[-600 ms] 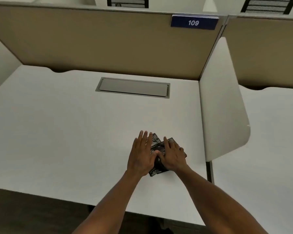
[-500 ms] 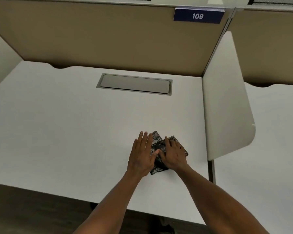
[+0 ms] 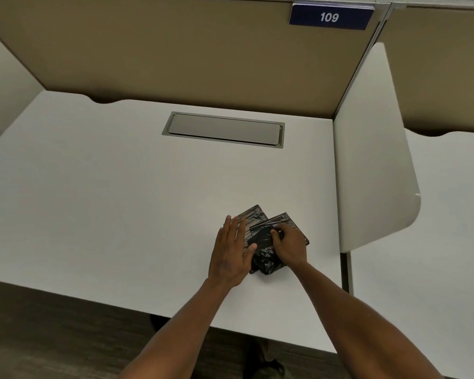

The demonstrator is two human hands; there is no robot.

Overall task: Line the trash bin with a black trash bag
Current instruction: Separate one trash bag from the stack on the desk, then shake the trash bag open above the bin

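Two folded black trash bags lie overlapped on the white desk (image 3: 107,201), near its front right. My left hand (image 3: 230,253) rests flat, fingers spread, on the left bag (image 3: 253,213). My right hand (image 3: 289,246) has its fingers curled into the right bag (image 3: 266,255), bunching its plastic upward. No trash bin is in view.
A grey cable-tray lid (image 3: 225,129) is set into the desk near the back. Tan partition panels (image 3: 175,50) wall the desk behind, with a blue "109" sign (image 3: 330,16). A white side divider (image 3: 372,160) stands just right of the bags. Dark floor lies below the desk's front edge.
My right hand's fingers have curled from flat to gripping, and the right bag has crumpled up under them. My left hand stays flat on the other bag.
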